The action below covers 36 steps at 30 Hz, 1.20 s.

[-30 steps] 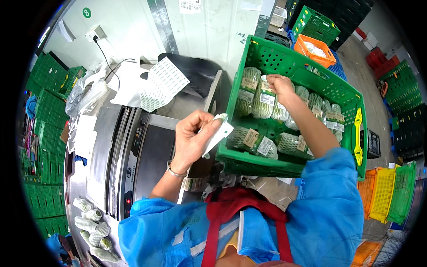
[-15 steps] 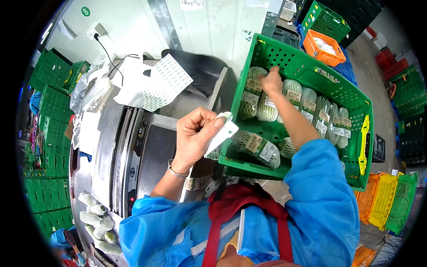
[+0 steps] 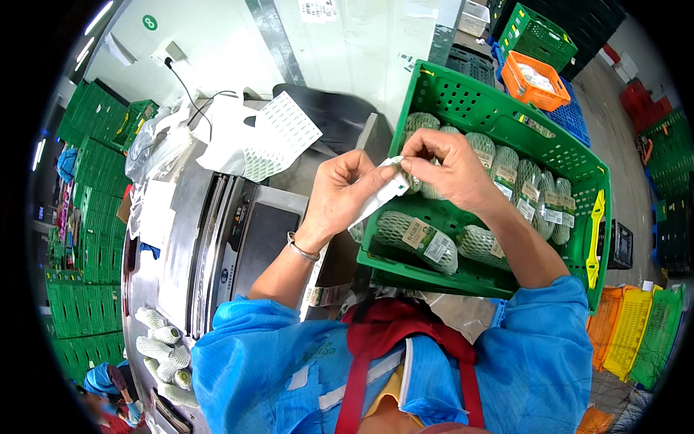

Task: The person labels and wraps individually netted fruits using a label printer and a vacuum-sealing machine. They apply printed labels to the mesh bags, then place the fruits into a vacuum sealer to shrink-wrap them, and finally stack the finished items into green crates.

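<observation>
My left hand (image 3: 343, 192) pinches a narrow folded strip of white label stickers (image 3: 383, 195) with small green prints, above the left edge of a green crate (image 3: 387, 264). At the strip's upper end, the thumb and fingertips of my right hand (image 3: 452, 170) are closed on its tip. Whether a sticker has come loose there is too small to tell. Below my hands, packs in white foam netting with paper labels lie in the crate. One netted pack (image 3: 419, 242) rests at the near left, another (image 3: 481, 246) beside it under my right forearm. Several more line the far side.
Left of the crate stands a metal bench with a dark-plated machine (image 3: 264, 239). A sheet of small stickers (image 3: 285, 130) lies on plastic bags behind it. Foam net sleeves (image 3: 166, 354) are heaped at the near left. Stacked green crates (image 3: 94, 253) and an orange crate (image 3: 535, 79) stand around.
My right hand has left the packs at the crate's far left and come up to the strip's end. My left hand has shifted slightly right, still holding the strip.
</observation>
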Available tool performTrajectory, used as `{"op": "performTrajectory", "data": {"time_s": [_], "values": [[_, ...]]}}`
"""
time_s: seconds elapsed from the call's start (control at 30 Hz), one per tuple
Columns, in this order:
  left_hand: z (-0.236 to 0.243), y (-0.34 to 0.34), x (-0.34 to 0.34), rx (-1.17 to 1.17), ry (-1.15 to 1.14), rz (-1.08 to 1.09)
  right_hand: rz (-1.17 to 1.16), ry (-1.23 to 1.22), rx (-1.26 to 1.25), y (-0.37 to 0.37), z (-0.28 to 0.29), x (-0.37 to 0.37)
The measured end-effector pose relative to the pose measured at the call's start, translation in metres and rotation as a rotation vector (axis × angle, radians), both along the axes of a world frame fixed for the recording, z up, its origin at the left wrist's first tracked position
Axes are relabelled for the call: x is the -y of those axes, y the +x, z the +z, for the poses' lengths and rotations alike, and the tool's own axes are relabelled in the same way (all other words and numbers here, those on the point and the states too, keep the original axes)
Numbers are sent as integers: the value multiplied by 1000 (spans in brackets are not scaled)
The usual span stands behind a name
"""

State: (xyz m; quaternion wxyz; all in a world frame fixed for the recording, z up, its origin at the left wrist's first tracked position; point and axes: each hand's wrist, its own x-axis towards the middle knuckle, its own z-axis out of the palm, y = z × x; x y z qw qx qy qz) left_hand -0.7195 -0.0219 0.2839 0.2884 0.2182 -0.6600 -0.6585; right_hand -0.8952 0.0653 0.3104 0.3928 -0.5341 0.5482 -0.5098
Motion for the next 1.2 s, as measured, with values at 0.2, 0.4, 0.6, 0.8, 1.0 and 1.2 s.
{"op": "performTrajectory", "data": {"time_s": [0.2, 0.4, 0.6, 0.8, 1.0, 1.2], "values": [[-1, 1, 0, -46, -64, -100, -554, 202, 143, -129, -98, 7], [7, 1, 8, -99, -524, -79, -822, 385, -365, -140, -163, 41], [26, -18, -9, -33, -708, 152, -800, 495, -808, -131, -126, 30], [26, -34, 12, -38, -1261, 99, 28, 83, 393, -71, -15, -1], [27, -62, 3, -113, -1141, 160, -50, -62, 47, -39, -3, -30], [25, -73, -4, -68, -931, 84, -202, -306, -224, -41, -2, -42]]}}
